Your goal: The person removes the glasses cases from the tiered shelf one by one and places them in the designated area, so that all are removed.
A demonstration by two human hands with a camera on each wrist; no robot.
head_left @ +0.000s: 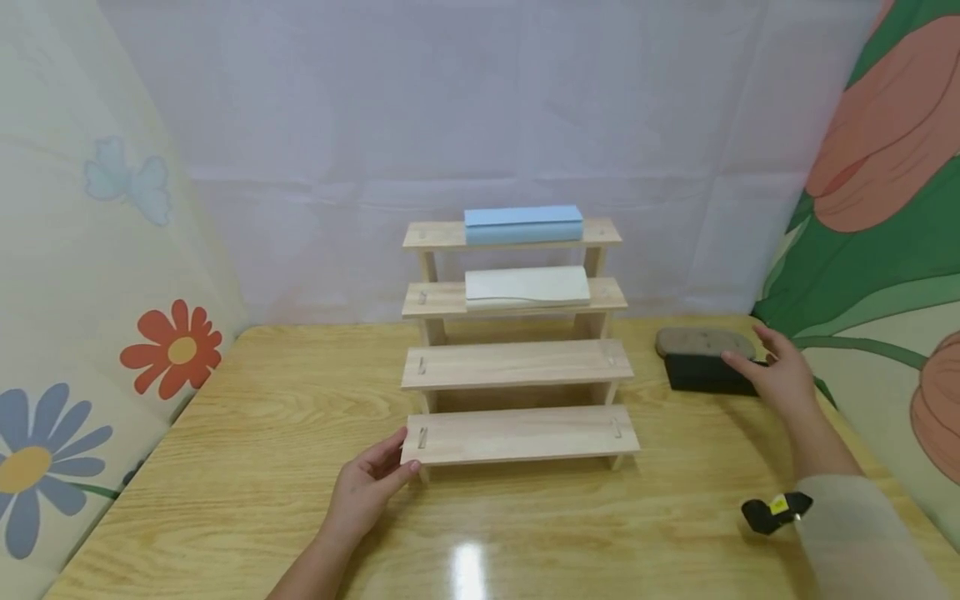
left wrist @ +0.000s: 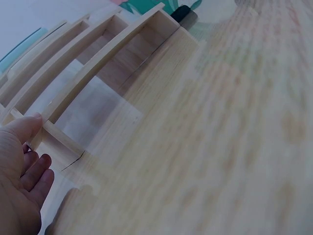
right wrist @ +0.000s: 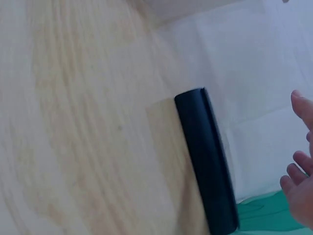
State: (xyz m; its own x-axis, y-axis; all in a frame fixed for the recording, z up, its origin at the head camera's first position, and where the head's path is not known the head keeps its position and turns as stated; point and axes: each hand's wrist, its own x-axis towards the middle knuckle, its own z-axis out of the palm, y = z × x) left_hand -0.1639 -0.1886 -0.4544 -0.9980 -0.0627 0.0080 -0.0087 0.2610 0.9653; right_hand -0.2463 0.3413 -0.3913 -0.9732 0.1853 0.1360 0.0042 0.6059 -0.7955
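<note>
A light wooden stepped display stand (head_left: 517, 437) with several tiers rises in the middle of the table. My left hand (head_left: 367, 487) holds the left end of its lowest tier, thumb at the front corner and fingers at the side. On the top tier lies a blue glasses case (head_left: 523, 225), and on the tier below it a white glasses case (head_left: 527, 287). My right hand (head_left: 783, 375) hovers at the right end of a black glasses case (head_left: 708, 373), fingers spread and holding nothing. In the right wrist view, a gap shows between that hand and the black case (right wrist: 208, 161).
Behind the black case lies a grey-brown glasses case (head_left: 705, 341) on the wood-grain table (head_left: 300, 400). White cloth (head_left: 450, 100) hangs along the back, and flower-printed cloth (head_left: 892, 192) stands at both sides. A small black device (head_left: 776, 511) is on the right wrist.
</note>
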